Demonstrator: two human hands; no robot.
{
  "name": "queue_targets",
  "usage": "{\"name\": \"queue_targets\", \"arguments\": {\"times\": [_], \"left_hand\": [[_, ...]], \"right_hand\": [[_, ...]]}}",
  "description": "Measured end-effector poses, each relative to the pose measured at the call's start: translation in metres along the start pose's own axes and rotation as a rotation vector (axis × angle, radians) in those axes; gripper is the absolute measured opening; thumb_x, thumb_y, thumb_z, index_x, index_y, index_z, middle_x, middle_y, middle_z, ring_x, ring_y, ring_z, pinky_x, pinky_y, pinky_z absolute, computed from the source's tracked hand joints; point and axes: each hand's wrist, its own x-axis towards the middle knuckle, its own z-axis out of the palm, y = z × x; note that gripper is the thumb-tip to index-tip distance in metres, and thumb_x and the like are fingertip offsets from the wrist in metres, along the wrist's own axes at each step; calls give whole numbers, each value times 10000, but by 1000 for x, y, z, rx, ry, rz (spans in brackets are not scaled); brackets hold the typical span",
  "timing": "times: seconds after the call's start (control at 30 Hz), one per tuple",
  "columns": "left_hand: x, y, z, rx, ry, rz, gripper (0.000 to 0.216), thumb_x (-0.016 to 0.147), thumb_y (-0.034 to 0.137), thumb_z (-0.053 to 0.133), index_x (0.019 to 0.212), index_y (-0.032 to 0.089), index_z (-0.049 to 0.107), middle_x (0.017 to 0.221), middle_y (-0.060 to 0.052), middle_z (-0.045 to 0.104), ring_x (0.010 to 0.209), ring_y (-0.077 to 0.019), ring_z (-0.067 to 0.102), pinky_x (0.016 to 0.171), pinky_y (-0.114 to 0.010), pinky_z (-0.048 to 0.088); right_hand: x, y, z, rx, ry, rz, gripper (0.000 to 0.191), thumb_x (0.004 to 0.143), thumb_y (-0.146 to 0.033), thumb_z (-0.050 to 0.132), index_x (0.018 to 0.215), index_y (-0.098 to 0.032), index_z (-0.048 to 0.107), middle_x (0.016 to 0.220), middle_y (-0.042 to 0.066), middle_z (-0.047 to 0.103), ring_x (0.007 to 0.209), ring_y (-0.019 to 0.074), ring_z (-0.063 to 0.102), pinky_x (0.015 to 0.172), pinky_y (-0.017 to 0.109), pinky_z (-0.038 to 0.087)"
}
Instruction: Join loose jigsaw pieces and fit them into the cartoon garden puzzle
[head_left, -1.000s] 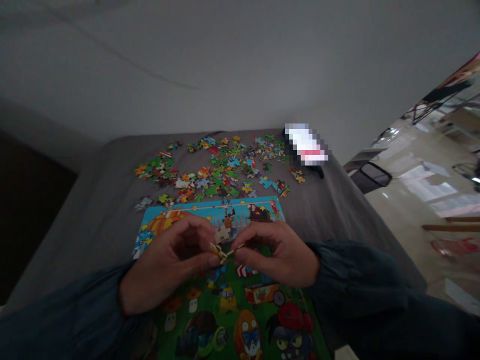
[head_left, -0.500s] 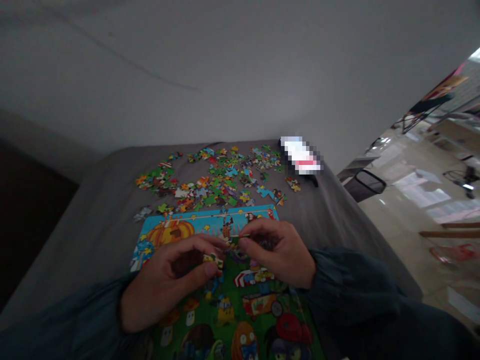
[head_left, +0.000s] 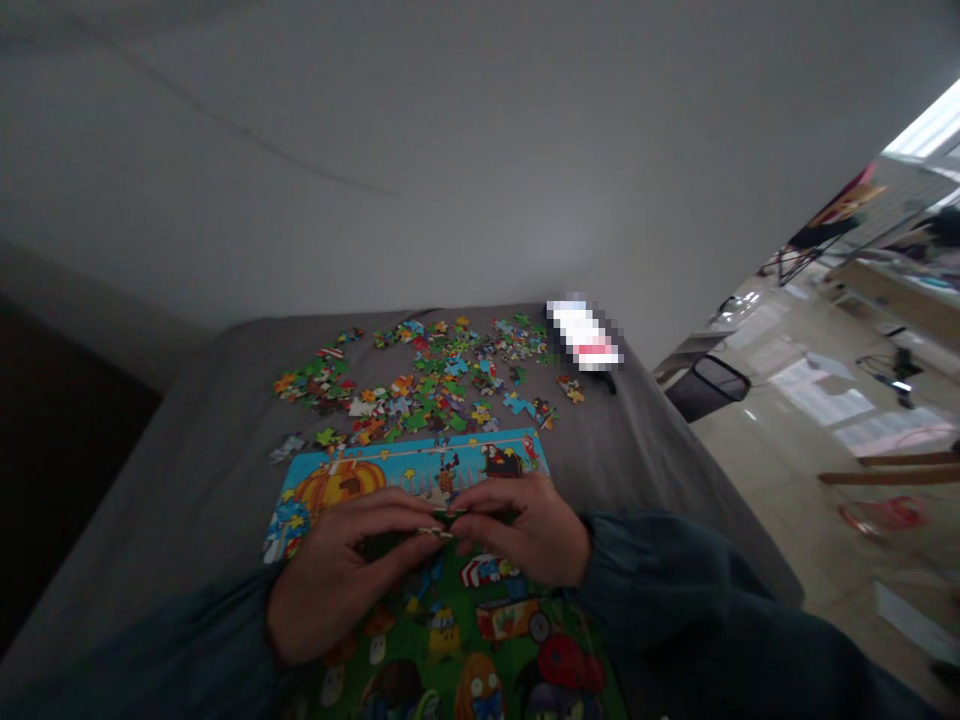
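Dark floor and a dim wall base far off to the left of the left hand (head_left: 341, 580). Grey cloth-covered surface (head_left: 195, 470) under everything, sloping away toward a plain pale wall beyond.

Left hand curled, thumb and fingers pinching a small puzzle piece (head_left: 433, 530), seen edge-on and too small to read. Dark sleeve (head_left: 150, 650) running back from its wrist. Under and between both hands, an assembled puzzle picture (head_left: 450, 640): blue strip with an orange pumpkin beyond the left hand, green field with cartoon figures nearer than the knuckles.

Farther off past the fingertips, a scatter of loose pieces (head_left: 427, 380), green, orange and blue, spread across the cloth, well apart from either hand.

Right hand (head_left: 525, 530) likewise closed in a pinch, fingertips meeting those of the left at the same small piece just above the picture; whether a second piece sits in it cannot be told. Beyond and to the right of it, a blurred white-and-red object (head_left: 585, 337) near the far corner of the surface. Right again, a glossy pale floor (head_left: 787, 440) with a dark bin (head_left: 709, 385) beside the corner, and bright clutter farther back.
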Motion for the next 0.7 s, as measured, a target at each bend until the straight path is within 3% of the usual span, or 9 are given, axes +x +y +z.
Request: {"name": "queue_targets", "arguments": {"times": [0.17,0.27,0.5,0.6,0.7], "left_hand": [[4,-7,-5,-16,9,-54,116,847,304,730,827,350,834,895,6,803,813,-180,764,744,-231,620],[7,-14,-13,29,77,-85,92,815,372,757,796,329,836,885,-20,799,822,-204,758,777,-274,622],[17,-40,-34,-40,207,-241,335,663,587,839,693,254,821,927,-84,763,879,-263,720,800,-372,603],[22,-53,-49,-103,330,-279,394,616,609,868,699,230,802,950,-70,742,966,-257,684,921,-405,561],[27,-60,-69,-263,583,-281,430,537,545,935,681,182,756,916,-41,709,970,-215,645,983,-405,525]], "right_hand": [[5,1,-4,-144,22,-99,278,933,-392,646,1057,-173,766,786,46,781,648,152,727,623,230,563],[8,0,-5,-142,43,-107,295,979,-378,562,1054,-164,752,762,47,774,586,132,690,585,222,550],[20,16,-12,-176,111,-43,300,963,-395,548,979,-168,743,682,25,728,516,116,624,526,219,490],[25,23,-16,-136,163,-1,319,927,-443,581,910,-162,731,593,4,673,495,117,594,511,225,454],[30,25,-20,-86,178,40,352,896,-502,600,889,-170,716,564,-9,646,479,117,561,495,233,429]]}}
